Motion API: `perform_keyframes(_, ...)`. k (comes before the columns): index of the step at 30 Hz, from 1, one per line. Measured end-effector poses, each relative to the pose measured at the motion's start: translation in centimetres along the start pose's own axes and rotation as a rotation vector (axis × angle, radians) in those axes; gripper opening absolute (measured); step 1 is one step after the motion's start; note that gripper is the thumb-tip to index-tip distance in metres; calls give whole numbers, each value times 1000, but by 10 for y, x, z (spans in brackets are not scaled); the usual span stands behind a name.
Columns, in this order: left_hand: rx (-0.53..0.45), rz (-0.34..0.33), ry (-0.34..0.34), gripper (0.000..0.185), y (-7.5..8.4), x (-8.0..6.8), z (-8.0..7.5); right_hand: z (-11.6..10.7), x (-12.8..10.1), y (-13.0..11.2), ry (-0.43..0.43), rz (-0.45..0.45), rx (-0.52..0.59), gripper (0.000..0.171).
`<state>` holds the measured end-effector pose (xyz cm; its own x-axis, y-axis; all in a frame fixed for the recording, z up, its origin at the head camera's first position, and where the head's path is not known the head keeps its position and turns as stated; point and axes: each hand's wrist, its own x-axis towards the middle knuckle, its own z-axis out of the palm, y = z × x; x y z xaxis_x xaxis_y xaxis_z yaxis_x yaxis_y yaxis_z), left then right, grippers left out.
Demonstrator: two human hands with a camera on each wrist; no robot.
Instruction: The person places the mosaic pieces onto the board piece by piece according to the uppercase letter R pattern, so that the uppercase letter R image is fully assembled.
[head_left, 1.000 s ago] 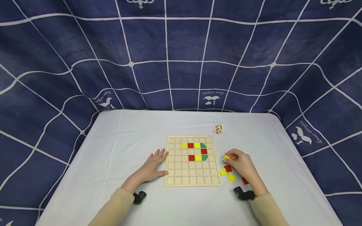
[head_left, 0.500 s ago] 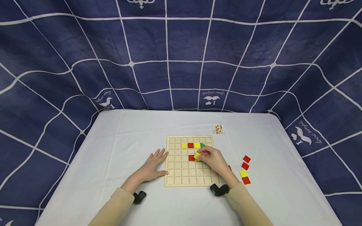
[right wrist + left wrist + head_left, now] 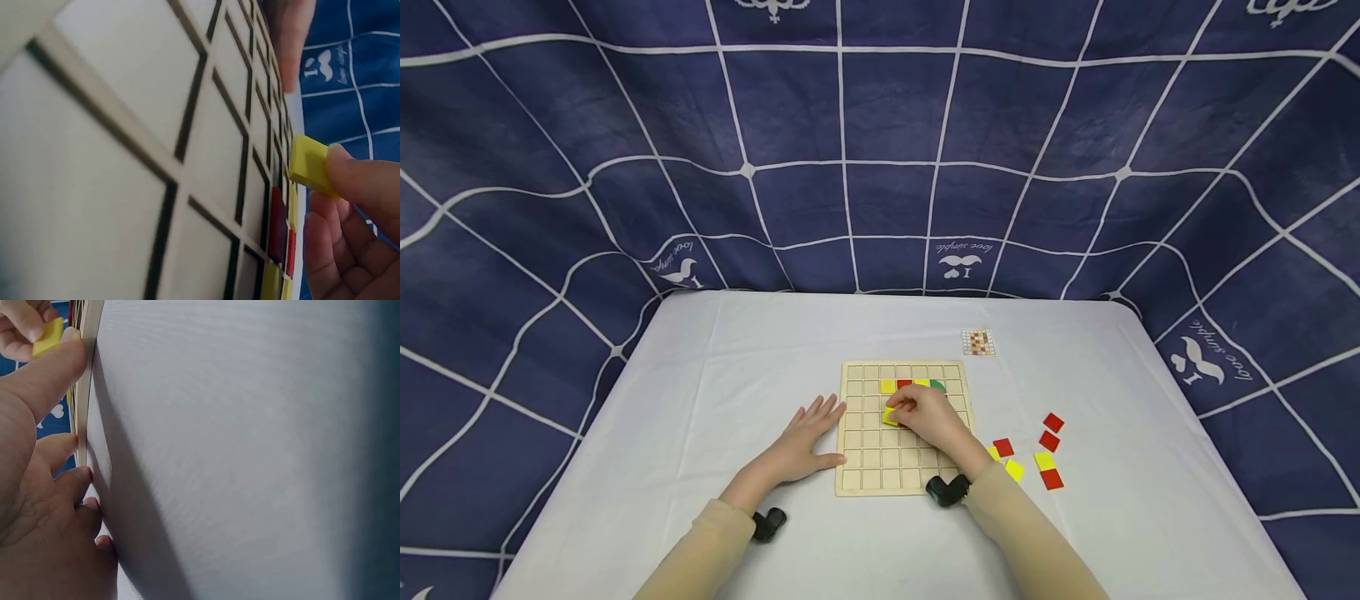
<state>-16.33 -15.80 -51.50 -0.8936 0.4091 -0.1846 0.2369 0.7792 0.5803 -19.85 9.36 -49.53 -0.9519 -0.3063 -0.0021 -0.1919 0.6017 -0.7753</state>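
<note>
Nearest the camera, two sleeved forearms reach up the white table (image 3: 715, 367) toward the wooden grid board (image 3: 865, 467), each wrist wearing a small black camera. The left hand (image 3: 801, 442) lies flat on the table just left of the board, palm down, fingers straight and spread, thumb tip touching the board's left edge; it holds nothing. The right hand (image 3: 928, 417) comes in over the board's near right corner and hovers above its middle rows, fingers curled, thumb and forefinger pinching a yellow square tile (image 3: 890, 416) at a tilt just above the squares, left of the red tiles already set in the board. To the right of the board, loose red and yellow tiles (image 3: 1047, 458) lie scattered on the table. Beyond the board's far right corner sits a small pattern card (image 3: 978, 342), and behind the table hangs a dark blue cloth (image 3: 880, 142) with white lines.
</note>
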Motion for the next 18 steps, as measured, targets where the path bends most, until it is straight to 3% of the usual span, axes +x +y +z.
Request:
perform_keyframes(8,-4,-9,-5,87,0,1,0,4,2,0,-35,-73,-133,6)
perform_keyframes(18,-7,-10,-14,87,-1,1,0,8,4,-6,-30,-88,-256,12)
